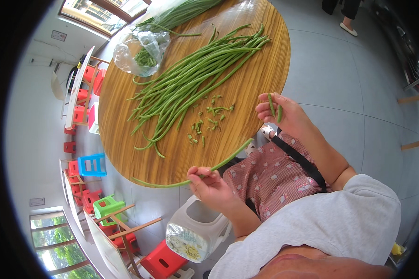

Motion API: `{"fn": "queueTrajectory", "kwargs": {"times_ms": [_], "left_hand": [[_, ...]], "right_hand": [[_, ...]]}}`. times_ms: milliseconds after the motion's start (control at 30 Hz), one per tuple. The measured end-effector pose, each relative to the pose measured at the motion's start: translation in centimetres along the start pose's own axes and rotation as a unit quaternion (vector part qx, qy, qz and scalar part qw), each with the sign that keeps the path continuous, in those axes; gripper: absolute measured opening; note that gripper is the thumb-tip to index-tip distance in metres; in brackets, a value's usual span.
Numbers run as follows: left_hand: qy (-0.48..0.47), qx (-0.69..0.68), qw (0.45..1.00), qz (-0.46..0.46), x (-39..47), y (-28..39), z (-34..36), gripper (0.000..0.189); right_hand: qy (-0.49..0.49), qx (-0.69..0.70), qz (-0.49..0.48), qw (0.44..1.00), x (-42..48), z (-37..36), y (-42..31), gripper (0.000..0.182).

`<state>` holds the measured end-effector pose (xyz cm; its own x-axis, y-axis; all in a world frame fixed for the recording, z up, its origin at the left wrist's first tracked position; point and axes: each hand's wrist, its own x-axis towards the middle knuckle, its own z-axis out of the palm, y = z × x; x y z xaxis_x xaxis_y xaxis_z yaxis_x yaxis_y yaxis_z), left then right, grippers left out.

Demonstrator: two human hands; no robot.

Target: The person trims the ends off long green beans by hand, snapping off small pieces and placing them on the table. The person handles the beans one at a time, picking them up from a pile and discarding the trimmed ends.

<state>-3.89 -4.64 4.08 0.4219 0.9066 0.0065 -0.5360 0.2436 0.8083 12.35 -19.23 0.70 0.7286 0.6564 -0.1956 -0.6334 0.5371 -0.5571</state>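
Note:
My left hand (209,185) grips one long green bean (230,158) near its middle, at the near edge of the round wooden table (122,146). One end of the bean points toward my lap and the other reaches left along the rim. In my right hand (282,111), just off the table's right edge, are short cut bean pieces (271,104) lying against the fingers. A big bunch of long green beans (199,76) stretches across the middle of the table. Small trimmed bean ends (197,128) lie scattered between the bunch and me.
A clear plastic bag (143,52) holding short bean pieces stands behind the bunch. More long beans (185,15) lie in plastic at the far edge. A white plastic stool (199,223) is beside me. Red stools (164,259) and a blue stool (92,164) stand left. A person's foot (349,28) shows at upper right.

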Motion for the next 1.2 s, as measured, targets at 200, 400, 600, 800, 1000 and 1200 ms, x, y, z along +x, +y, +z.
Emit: {"fn": "queueTrajectory", "kwargs": {"times_ms": [200,400,600,800,1000,1200], "left_hand": [[-0.033,-0.013,0.998,-0.055,0.0,-1.2,-0.1,0.024],[-0.038,0.001,0.997,-0.07,0.0,-1.3,0.4,0.023],[-0.095,0.07,0.983,-0.138,-0.1,-1.6,0.0,0.014],[-0.15,0.239,0.944,-0.171,-2.7,-3.6,2.7,0.014],[-0.155,0.281,0.94,-0.113,-3.0,-4.4,2.7,0.011],[-0.21,0.283,0.932,-0.079,-3.0,-4.9,1.6,0.011]], "right_hand": [[-0.037,-0.011,0.039,0.998,-0.3,0.0,0.9,0.031],[-0.074,-0.067,0.044,0.994,-0.2,-0.4,2.2,0.025],[-0.079,-0.079,0.011,0.994,-0.5,0.3,3.0,0.022],[-0.076,-0.201,-0.095,0.972,-1.3,3.9,3.3,0.023],[-0.091,-0.228,-0.094,0.965,-1.2,4.5,4.0,0.022],[-0.112,-0.38,-0.093,0.913,-1.2,4.3,3.6,0.021]]}}
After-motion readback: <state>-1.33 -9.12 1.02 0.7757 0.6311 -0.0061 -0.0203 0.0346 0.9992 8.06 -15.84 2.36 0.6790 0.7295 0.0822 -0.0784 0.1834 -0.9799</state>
